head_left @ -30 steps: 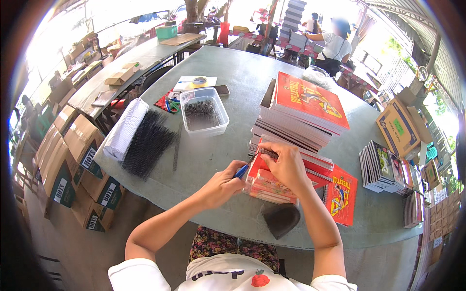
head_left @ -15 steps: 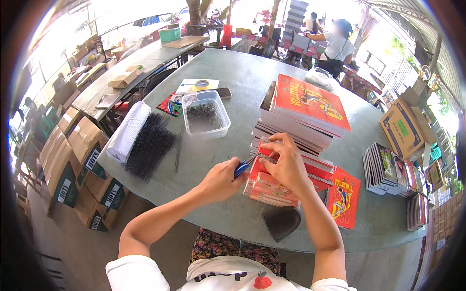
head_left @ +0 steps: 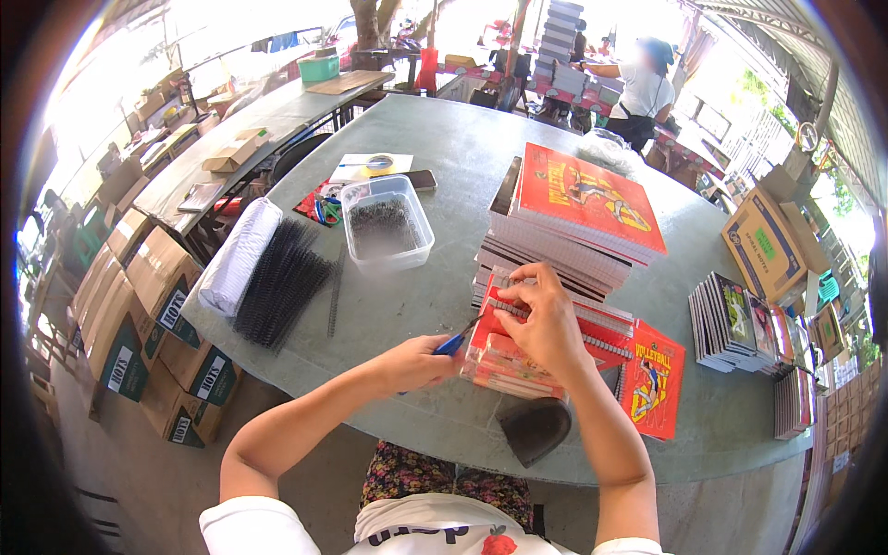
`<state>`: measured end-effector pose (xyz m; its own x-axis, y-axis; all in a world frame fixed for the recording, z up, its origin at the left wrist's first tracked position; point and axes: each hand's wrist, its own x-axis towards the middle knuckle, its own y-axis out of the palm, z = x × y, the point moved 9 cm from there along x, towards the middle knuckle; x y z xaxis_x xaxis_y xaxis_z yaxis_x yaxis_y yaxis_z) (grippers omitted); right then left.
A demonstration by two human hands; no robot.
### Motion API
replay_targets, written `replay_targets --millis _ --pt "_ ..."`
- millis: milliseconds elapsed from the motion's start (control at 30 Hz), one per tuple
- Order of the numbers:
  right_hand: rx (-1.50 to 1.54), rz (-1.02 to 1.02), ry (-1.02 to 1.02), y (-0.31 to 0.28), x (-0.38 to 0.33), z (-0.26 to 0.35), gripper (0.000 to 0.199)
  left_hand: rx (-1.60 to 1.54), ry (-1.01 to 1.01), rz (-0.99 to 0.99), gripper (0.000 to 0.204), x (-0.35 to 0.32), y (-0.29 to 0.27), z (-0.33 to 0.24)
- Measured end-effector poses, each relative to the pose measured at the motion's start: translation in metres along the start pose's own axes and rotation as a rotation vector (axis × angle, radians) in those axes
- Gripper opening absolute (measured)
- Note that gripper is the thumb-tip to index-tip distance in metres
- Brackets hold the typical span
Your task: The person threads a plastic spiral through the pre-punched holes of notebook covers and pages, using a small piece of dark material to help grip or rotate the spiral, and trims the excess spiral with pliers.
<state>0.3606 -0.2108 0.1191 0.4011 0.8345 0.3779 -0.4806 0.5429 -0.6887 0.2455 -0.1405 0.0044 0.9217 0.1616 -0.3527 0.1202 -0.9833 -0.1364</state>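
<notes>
Far on the left, below the table edge, brown cardboard boxes (head_left: 139,314) stand stacked on the floor, each with a dark green label on its side. On the grey round table (head_left: 462,166) just above them lies a long white wrapped bundle (head_left: 239,257), and touching its right side is a heap of black spiral binding coils (head_left: 282,291). A bit further right sits a clear plastic tub (head_left: 384,222) with small dark bits inside (too blurry to tell what they are). Then comes the left hand (head_left: 416,359), closed tight around a blue-handled tool (head_left: 453,342), maybe pliers, though the view is too small to be sure. The tool's tip points right and a little up, toward the left end of the small stack of red notebooks (head_left: 504,363) right in front of the person. The notebooks' wire spine runs left to right along the top edge, going slightly down to the right. The right hand (head_left: 546,319) is the nearer one: it lies flat on top of that stack, with its fingers (head_left: 518,298) pinching the spine at the left end, so the tool has to come in from the left, along the spine's long line. Behind the hands is a taller pile of notebooks (head_left: 578,217) with a red and yellow cover on top. To the right lies one more red notebook with a sports picture (head_left: 652,379), then a row of thin dark-covered booklets (head_left: 740,324), and far right a brown box with a blue and green label (head_left: 763,245).
</notes>
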Motion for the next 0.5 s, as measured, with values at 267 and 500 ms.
replay_targets --millis 267,500 --pt "-0.136 -0.011 -0.246 0.012 -0.024 0.028 0.017 -0.113 0.493 -0.459 0.019 0.003 -0.031 -0.073" --pt "-0.133 0.039 -0.270 0.014 -0.031 0.026 0.020 -0.397 0.415 -0.257 0.038 0.028 -0.018 -0.051"
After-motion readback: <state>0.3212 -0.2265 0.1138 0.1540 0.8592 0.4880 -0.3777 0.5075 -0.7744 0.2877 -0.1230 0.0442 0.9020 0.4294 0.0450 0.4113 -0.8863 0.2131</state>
